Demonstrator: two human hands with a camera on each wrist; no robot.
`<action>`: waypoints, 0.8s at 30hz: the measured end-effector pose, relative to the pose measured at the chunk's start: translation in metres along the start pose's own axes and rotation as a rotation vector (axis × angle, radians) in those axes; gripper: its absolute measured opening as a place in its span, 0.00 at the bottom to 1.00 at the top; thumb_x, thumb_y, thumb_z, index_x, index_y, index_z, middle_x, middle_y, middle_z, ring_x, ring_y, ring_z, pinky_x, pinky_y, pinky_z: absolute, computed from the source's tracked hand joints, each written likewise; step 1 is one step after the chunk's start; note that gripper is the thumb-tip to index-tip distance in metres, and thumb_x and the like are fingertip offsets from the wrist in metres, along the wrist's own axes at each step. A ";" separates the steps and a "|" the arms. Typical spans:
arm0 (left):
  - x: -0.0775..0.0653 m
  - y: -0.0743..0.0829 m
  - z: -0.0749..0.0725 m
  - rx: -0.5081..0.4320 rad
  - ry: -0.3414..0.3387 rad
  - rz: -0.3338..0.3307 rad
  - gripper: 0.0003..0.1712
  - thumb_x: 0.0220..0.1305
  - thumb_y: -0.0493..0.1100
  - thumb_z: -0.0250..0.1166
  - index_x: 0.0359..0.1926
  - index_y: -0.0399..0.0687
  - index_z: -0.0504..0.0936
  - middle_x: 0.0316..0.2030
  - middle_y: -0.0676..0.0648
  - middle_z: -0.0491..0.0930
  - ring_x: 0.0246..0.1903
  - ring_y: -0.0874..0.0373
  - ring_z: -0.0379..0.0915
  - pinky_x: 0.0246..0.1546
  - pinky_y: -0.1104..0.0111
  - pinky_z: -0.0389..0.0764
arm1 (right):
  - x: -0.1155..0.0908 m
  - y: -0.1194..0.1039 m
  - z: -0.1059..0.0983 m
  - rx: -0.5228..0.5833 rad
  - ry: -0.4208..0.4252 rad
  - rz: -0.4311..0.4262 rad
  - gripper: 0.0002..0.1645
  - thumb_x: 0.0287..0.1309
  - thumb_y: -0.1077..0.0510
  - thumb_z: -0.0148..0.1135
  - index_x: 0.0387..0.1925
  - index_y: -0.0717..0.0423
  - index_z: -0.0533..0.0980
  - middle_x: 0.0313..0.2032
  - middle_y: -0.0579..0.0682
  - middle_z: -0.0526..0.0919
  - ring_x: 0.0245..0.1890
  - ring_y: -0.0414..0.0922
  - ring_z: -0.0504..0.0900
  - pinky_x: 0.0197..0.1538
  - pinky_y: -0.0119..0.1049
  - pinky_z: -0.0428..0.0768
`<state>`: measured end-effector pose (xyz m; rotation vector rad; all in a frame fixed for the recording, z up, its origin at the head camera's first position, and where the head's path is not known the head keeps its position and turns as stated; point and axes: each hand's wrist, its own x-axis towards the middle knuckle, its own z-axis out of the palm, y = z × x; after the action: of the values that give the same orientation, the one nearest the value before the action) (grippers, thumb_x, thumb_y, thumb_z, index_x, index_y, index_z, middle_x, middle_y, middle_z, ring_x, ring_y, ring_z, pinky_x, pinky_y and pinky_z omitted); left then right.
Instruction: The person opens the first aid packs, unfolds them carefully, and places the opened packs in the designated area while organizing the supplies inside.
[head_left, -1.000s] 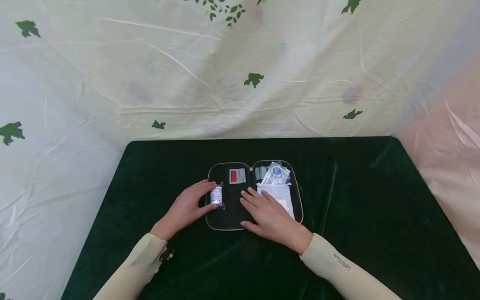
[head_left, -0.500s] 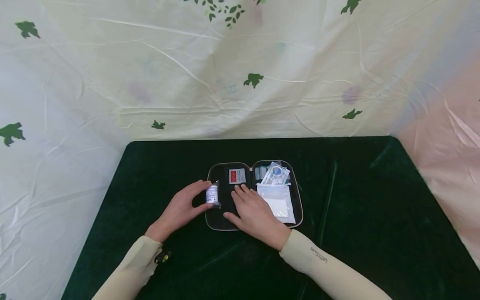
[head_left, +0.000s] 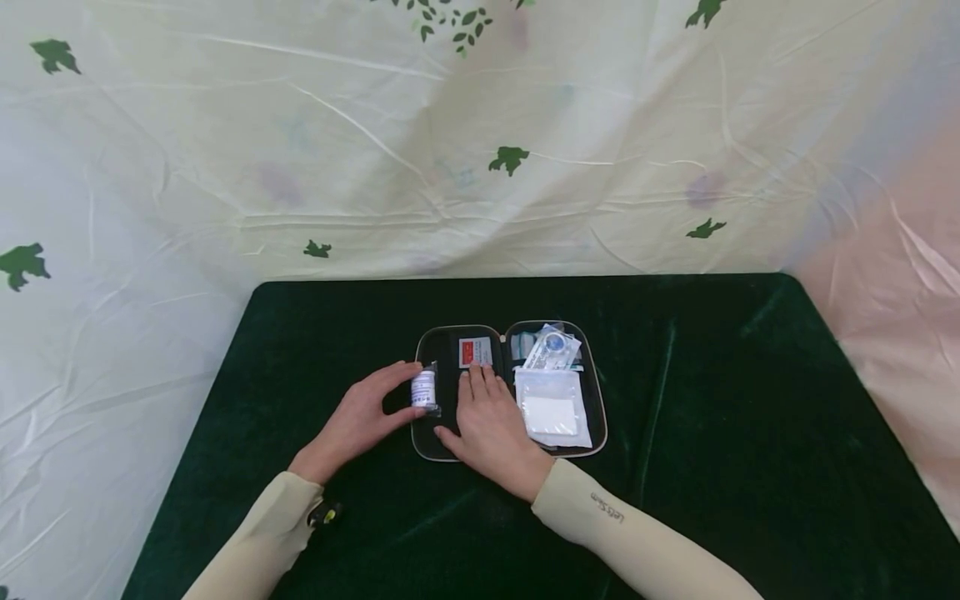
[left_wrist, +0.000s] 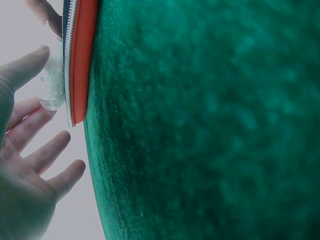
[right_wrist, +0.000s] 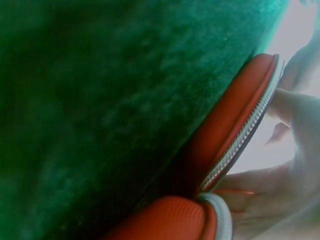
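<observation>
Red zip case (left_wrist: 80, 75) stands open, pouches (head_left: 552, 408) apparently stowed; left hand (head_left: 356, 423) pinches a wrapped roll (head_left: 423, 389) between its fingers, not yet released; right hand (head_left: 497, 433), fingers straight, visibly holds nothing.

The wrapped roll (head_left: 423, 390) is white with bluish print, the zip case (head_left: 442, 346) black inside and orange-red outside, the velvet tablecloth (head_left: 735, 433) dark green, the backdrop (head_left: 375, 192) cream with green motifs.
</observation>
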<state>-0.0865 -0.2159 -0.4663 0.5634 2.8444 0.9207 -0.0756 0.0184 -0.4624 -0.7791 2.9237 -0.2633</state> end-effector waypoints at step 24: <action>0.004 0.005 0.003 -0.005 -0.002 0.013 0.37 0.63 0.53 0.74 0.71 0.52 0.75 0.70 0.45 0.73 0.72 0.44 0.66 0.67 0.41 0.69 | 0.000 0.000 -0.002 0.122 -0.006 0.009 0.24 0.68 0.46 0.67 0.50 0.64 0.84 0.68 0.65 0.74 0.71 0.60 0.70 0.72 0.51 0.69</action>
<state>-0.0879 -0.2090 -0.4660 0.5828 2.8391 0.9283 -0.0756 0.0184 -0.4606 -0.7474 2.8726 -0.4330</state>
